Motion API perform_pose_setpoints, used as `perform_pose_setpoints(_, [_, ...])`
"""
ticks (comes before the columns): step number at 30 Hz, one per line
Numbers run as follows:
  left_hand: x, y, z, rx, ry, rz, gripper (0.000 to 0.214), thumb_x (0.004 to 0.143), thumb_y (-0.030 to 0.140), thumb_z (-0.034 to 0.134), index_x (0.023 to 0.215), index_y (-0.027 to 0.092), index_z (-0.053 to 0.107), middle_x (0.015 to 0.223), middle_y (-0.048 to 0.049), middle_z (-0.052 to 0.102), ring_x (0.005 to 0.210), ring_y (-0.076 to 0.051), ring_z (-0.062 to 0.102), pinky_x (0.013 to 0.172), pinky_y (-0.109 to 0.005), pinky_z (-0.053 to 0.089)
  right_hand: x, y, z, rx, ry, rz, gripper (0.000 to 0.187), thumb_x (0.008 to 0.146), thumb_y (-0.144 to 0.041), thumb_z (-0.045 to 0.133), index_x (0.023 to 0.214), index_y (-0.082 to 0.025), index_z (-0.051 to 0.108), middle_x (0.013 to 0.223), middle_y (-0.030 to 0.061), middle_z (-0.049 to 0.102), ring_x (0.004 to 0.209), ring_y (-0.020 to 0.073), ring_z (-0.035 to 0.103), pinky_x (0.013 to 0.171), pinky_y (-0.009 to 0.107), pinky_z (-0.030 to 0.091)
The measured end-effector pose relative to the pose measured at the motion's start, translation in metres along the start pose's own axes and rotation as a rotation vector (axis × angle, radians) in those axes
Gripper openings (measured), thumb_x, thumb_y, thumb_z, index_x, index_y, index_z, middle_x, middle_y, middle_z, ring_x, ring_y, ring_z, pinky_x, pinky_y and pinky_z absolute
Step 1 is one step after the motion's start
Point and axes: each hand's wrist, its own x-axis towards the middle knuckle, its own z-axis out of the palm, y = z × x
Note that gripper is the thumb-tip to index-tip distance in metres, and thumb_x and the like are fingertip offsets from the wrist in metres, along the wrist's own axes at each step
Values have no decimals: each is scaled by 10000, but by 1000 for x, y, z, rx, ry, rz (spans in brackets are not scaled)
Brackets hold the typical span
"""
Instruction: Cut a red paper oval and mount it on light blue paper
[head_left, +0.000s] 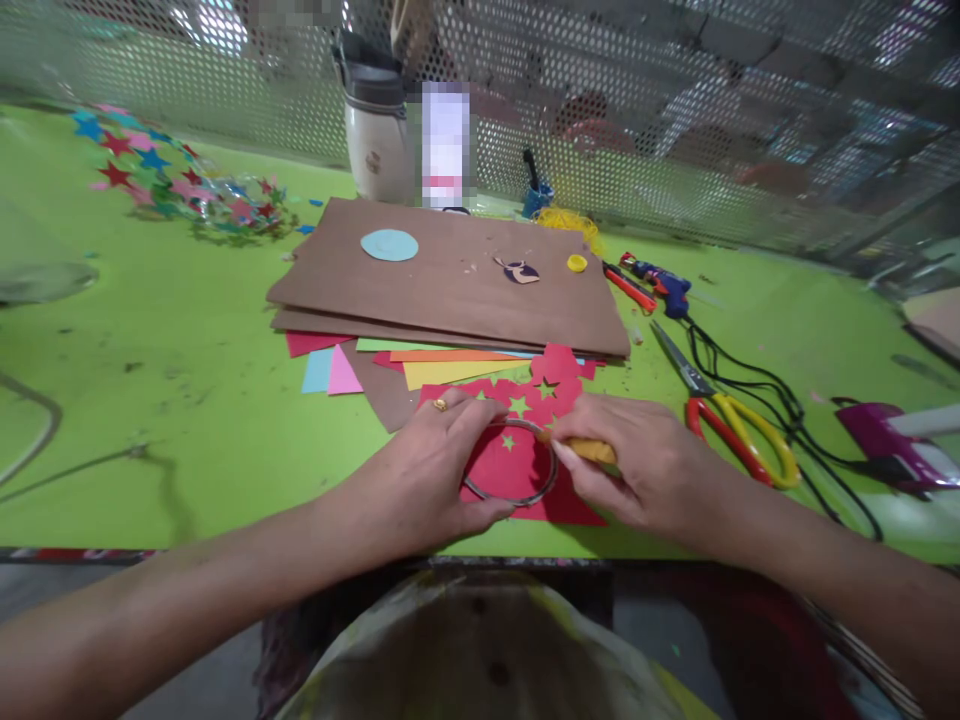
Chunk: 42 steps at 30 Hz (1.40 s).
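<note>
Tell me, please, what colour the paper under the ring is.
The paper is red, clearest in the head view.

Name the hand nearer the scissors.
Right. The right hand is just beside the scissors; the left hand is farther off, at the far edge of the ring.

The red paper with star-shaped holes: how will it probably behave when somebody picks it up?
The red paper looks like a thin, flat sheet, so probably light and floppy. It may tear first around the star-shaped holes. If not held, the ring on top could slide.
</note>
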Motion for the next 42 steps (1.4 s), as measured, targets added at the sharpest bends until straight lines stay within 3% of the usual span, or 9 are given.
perform_pose_setpoints(6, [0,1,-1,-10,17,19,609,743,372,722,1244,108,496,1166,-178,600,1155,-363,519,941,-503,464,2,-13,-4,-11,-25,85,99,871,-149,512,808,-138,587,696,32,591,610,169,531,603,307,401])
perform_pose_setpoints(11, [1,2,-1,-24,22,22,560,753,390,713,1194,102,523,1158,-179,607,1083,-349,554,893,-495,486,6,-12,-7,65,54,151,101,850,-126,533,764,-171,559,626,-18,555,546,128,492,559,270,365])
perform_pose_setpoints(17, [0,0,2,-10,64,52,594,749,397,721,1206,86,505,1142,-171,610,1069,-334,551,892,-473,486,12,-5,4,50,45,-7,111,913,-154,507,870,-112,601,733,51,603,645,167,530,629,295,403])
perform_pose_setpoints(23, [0,2,1,-20,35,40,584,738,370,721,1207,93,510,1164,-168,602,1089,-332,541,906,-466,475,6,-8,6,-93,31,-54,147,898,-139,498,802,-107,604,669,37,561,586,164,490,582,302,381])
perform_pose_setpoints(28, [0,0,3,-28,40,39,585,746,380,715,1215,99,508,1185,-170,595,1110,-333,529,919,-468,465,6,-16,-3,-51,-50,64,177,892,-162,485,757,-137,597,626,10,560,550,149,499,550,290,372])
perform_pose_setpoints(33, [0,-3,5,-19,52,70,577,776,424,687,1220,107,498,1143,-165,611,1078,-333,543,898,-486,469,11,-21,-5,137,-75,254,185,863,-148,504,707,-173,599,548,-41,523,476,111,469,485,254,355])
perform_pose_setpoints(36, [0,-2,3,-24,41,64,567,778,428,690,1216,123,501,1153,-160,613,1072,-333,546,885,-486,477,9,-19,-6,265,72,347,195,861,-161,526,694,-191,620,561,-38,586,484,108,521,482,233,399])
perform_pose_setpoints(42, [-1,2,-2,-81,57,49,635,754,401,720,1276,137,473,1236,-177,593,1126,-352,548,933,-514,465,-6,7,-5,501,669,488,118,873,-266,635,799,-200,699,635,-10,637,546,134,595,505,254,475])
